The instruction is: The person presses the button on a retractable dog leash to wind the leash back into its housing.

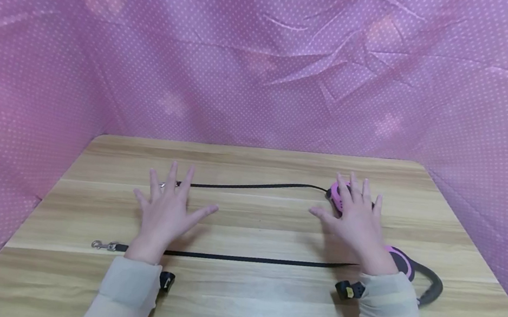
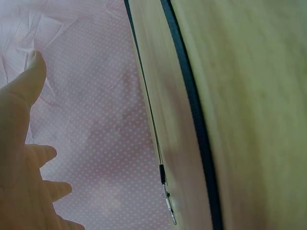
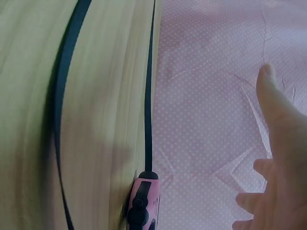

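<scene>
Two retractable dog leashes lie stretched across the table, one behind the other. The far leash's pink and black case [image 3: 144, 201] sits at the right, partly covered by my right hand [image 1: 356, 223] in the head view. Its black strap [image 1: 260, 185] runs left to a metal clip [image 2: 168, 203]. The near leash has a pink-rimmed case [image 1: 401, 262] with a grey loop handle [image 1: 434, 287], partly behind my right wrist. Its strap [image 1: 248, 259] passes under my left wrist to a metal snap hook [image 1: 104, 245]. My left hand [image 1: 166, 214] hovers with fingers spread; the right hand is likewise spread, holding nothing.
The wood-grain table [image 1: 251, 311] has rounded far corners. Pink dotted cloth [image 1: 267, 73] hangs behind it and along both sides. A small black camera [image 1: 166, 281] is on the left wrist and another black camera [image 1: 350, 290] on the right.
</scene>
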Available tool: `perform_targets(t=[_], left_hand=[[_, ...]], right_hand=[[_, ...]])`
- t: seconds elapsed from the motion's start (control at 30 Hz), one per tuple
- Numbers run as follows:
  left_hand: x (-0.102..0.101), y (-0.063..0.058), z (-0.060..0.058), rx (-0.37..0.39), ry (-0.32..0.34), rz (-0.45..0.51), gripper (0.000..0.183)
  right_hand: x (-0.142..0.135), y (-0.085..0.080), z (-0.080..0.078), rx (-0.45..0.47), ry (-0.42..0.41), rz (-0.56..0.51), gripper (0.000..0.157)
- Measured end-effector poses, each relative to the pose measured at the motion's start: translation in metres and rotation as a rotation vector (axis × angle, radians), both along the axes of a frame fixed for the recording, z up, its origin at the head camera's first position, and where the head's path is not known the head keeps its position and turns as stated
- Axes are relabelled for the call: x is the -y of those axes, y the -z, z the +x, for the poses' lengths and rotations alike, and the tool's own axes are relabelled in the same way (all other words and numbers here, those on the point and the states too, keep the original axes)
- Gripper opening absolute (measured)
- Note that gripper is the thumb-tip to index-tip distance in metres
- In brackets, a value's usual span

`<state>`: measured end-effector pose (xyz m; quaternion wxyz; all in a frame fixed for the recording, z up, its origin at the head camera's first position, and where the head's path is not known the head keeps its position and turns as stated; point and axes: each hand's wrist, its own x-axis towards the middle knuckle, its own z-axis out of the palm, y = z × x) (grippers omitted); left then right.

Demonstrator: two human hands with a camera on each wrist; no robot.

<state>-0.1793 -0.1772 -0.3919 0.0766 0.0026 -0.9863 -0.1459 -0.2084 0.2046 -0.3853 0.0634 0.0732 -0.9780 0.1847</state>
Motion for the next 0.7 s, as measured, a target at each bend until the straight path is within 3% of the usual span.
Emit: perform_targets(t=[0.33, 0.7], left_hand=[[0.006, 0.001, -0.009, 0.078, -0.017, 0.077, 0.109], [0.016, 0.001, -0.021, 0.161, -0.006, 0.148, 0.106]], right_hand=[[-0.012, 0.003, -0.006, 0.039, 0.044, -0.133, 0.106], [-0.023, 0.009, -0.008, 0.083, 0.082, -0.157, 0.101]])
